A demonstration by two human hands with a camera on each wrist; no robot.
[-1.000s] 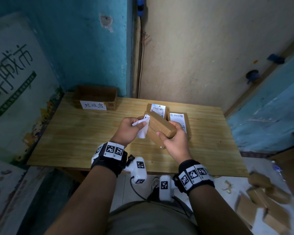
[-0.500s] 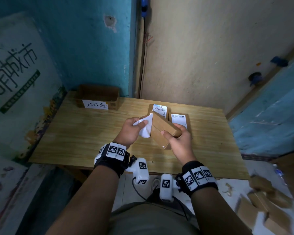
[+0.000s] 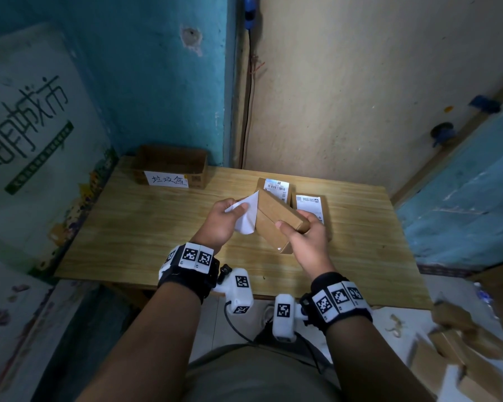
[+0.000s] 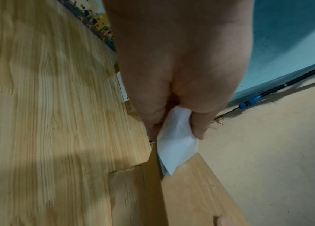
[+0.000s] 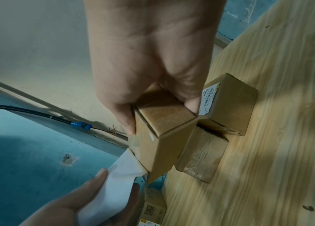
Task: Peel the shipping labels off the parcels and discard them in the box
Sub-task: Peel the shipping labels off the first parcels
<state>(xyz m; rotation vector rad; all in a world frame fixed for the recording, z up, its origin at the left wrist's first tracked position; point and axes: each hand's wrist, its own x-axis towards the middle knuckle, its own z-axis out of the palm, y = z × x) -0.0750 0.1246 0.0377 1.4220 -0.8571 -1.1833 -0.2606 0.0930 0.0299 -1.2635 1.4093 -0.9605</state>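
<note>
My right hand (image 3: 299, 230) grips a small brown cardboard parcel (image 3: 275, 224) (image 5: 162, 137), tilted and held above the wooden table (image 3: 145, 227). My left hand (image 3: 224, 219) pinches a white shipping label (image 3: 249, 216) (image 4: 176, 146) (image 5: 118, 183) that is peeled back from the parcel's left face, still joined along the parcel's edge. Two more parcels lie behind, each with a label on top: one (image 3: 276, 185) at the back, one (image 3: 310, 204) to its right. An open cardboard box (image 3: 172, 166) with a handwritten white tag stands at the table's back left.
Blue and beige walls meet behind the table, with a black cable (image 5: 27, 110) running along the corner. A painted board (image 3: 32, 134) leans at the left. Several brown cartons (image 3: 459, 343) lie on the floor at the lower right.
My left hand has pulled the label further away from the parcel, so more white paper shows. The right hand has tilted the parcel slightly and keeps hold of it.
</note>
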